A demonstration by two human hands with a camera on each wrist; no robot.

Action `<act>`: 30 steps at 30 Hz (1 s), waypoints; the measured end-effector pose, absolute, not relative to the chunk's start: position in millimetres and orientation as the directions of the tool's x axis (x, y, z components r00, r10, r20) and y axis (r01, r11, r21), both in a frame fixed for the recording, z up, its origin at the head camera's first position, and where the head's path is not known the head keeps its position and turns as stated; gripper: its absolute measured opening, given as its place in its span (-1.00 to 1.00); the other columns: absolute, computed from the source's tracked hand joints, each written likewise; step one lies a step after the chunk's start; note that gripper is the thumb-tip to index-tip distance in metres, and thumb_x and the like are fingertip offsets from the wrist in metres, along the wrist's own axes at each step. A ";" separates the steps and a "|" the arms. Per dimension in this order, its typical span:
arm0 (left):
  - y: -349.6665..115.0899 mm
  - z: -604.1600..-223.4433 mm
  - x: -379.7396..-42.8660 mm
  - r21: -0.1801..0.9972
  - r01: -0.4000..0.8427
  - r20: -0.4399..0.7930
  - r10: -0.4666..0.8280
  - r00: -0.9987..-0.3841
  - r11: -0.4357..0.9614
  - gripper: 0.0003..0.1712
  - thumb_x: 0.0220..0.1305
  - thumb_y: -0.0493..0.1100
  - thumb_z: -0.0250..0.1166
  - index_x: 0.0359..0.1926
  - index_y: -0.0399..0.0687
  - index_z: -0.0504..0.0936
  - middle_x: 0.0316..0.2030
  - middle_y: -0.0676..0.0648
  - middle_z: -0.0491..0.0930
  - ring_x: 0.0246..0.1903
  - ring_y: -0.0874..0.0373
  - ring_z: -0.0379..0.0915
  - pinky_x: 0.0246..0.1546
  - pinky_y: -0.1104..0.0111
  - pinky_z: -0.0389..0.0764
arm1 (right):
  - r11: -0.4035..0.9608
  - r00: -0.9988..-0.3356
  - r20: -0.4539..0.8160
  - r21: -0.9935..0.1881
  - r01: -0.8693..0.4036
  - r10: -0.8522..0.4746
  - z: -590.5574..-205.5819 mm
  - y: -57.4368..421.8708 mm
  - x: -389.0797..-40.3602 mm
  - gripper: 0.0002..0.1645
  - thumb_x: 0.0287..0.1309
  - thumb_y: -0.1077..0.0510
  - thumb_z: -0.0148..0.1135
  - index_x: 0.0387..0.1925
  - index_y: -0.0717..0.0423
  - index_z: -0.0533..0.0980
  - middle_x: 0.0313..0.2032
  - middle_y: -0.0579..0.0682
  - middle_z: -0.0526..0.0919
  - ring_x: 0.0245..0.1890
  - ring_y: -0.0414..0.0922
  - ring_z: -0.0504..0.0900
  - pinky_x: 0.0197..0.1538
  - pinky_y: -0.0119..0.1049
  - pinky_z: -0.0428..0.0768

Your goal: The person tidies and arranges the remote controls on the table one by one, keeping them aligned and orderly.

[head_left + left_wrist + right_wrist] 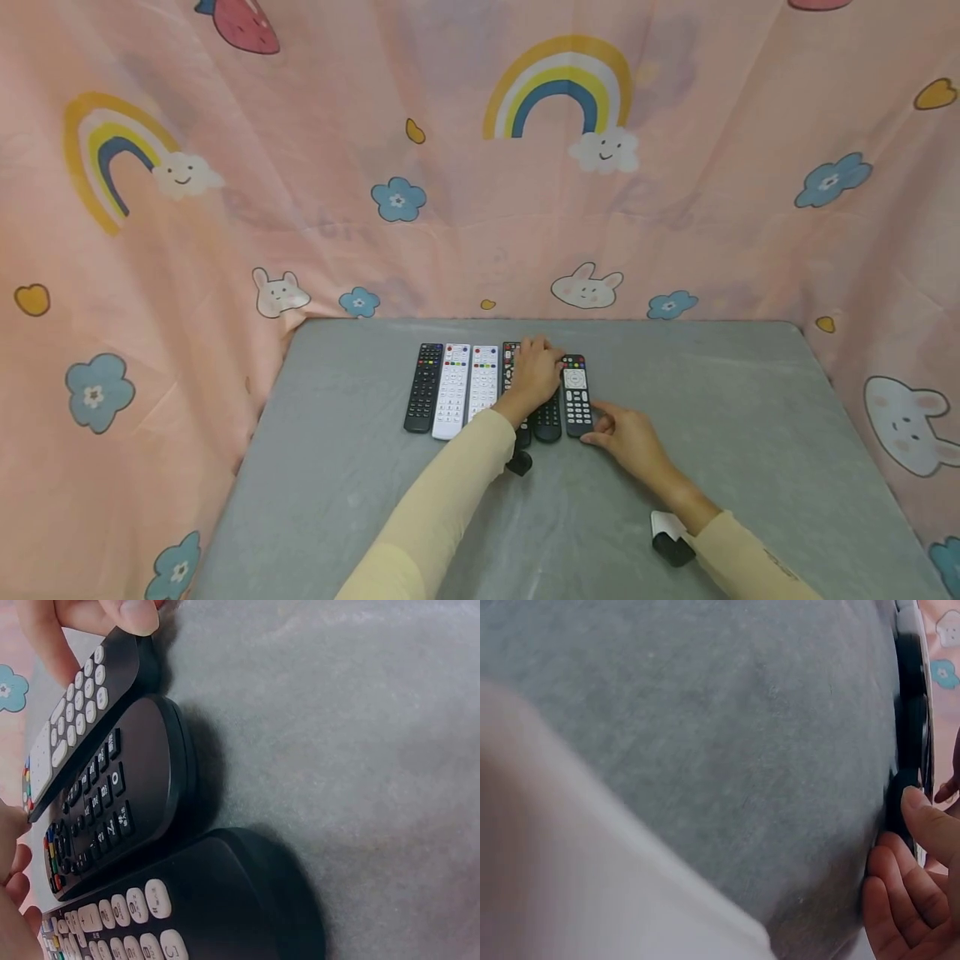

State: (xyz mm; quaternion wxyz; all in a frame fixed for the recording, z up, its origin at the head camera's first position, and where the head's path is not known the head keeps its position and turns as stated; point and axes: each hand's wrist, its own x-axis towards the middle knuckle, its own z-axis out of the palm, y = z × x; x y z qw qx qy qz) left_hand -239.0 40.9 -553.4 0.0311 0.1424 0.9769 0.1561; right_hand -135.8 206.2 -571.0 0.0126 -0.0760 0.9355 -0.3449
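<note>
In the head view, a black remote control with white buttons (577,398) lies at the right end of a row of remotes. My right hand (628,440) holds its lower right corner, the thumb (138,616) at the near end and the fingers along the outer side. My left hand (536,373) reaches over the neighbouring black remote with dark buttons (112,784), its fingertips right at the upper left corner of the end remote; the left hand's grip there is partly hidden. Another black remote with pale buttons (217,900) lies beside these, partly covered by the left arm.
Two white remotes (452,392) and a black one (423,387) make up the left part of the row. They lie on a grey table (337,500). A pink printed curtain (480,217) hangs behind it. Small black devices (672,548) sit at both wrists.
</note>
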 end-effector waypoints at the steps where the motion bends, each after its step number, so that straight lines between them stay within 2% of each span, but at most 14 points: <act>1: 40.9 -552.8 -238.6 0.311 0.270 -0.018 0.290 -0.957 0.911 -0.64 0.47 0.00 0.12 0.20 0.22 0.61 0.09 0.05 0.51 0.05 0.14 0.30 0.09 0.29 0.41 | 0.751 -0.988 0.026 -0.647 -0.132 -0.152 -571.0 206.1 -136.2 -0.24 -0.09 0.11 0.56 0.14 0.37 0.51 -0.55 -0.13 0.69 -0.58 -0.38 0.54 -0.43 -0.45 0.52; 11: 43.2 -554.2 -238.5 0.290 0.250 -0.057 0.278 -0.959 0.924 -0.61 0.47 0.08 0.11 0.23 0.21 0.58 0.10 0.05 0.47 0.09 0.14 0.27 0.13 0.30 0.39 | 0.747 -0.986 -0.013 -0.654 -0.120 -0.169 -567.3 206.0 -137.3 -0.25 -0.05 0.12 0.53 0.15 0.41 0.49 -0.54 -0.11 0.69 -0.57 -0.36 0.55 -0.44 -0.45 0.52; 20: 44.1 -559.0 -240.2 0.224 0.266 -0.060 0.286 -0.956 0.938 -0.59 0.45 0.10 0.14 0.24 0.21 0.58 0.08 0.07 0.47 0.04 0.16 0.27 0.12 0.32 0.41 | 0.742 -0.984 -0.013 -0.658 -0.126 -0.178 -566.7 205.0 -138.0 -0.26 -0.07 0.15 0.54 0.13 0.44 0.49 -0.56 -0.10 0.68 -0.59 -0.38 0.52 -0.47 -0.45 0.50; 26: 42.3 -558.4 -239.6 0.271 0.263 -0.043 0.285 -0.958 0.926 -0.59 0.46 0.07 0.14 0.22 0.11 0.59 0.13 0.02 0.52 0.10 0.13 0.32 0.20 0.31 0.43 | 0.737 -0.984 -0.020 -0.665 -0.118 -0.175 -566.5 204.1 -137.5 -0.25 -0.10 0.16 0.55 0.12 0.44 0.49 -0.57 -0.09 0.68 -0.60 -0.37 0.52 -0.47 -0.45 0.49; 30: 38.8 -555.9 -240.7 0.342 0.264 -0.003 0.282 -0.959 0.902 -0.60 0.44 0.04 0.16 0.19 0.05 0.61 0.14 -0.02 0.56 0.14 0.09 0.37 0.26 0.27 0.44 | 0.726 -0.980 -0.039 -0.678 -0.116 -0.193 -563.9 208.5 -137.9 -0.26 -0.06 0.15 0.53 0.13 0.45 0.48 -0.54 -0.07 0.71 -0.58 -0.36 0.55 -0.47 -0.44 0.50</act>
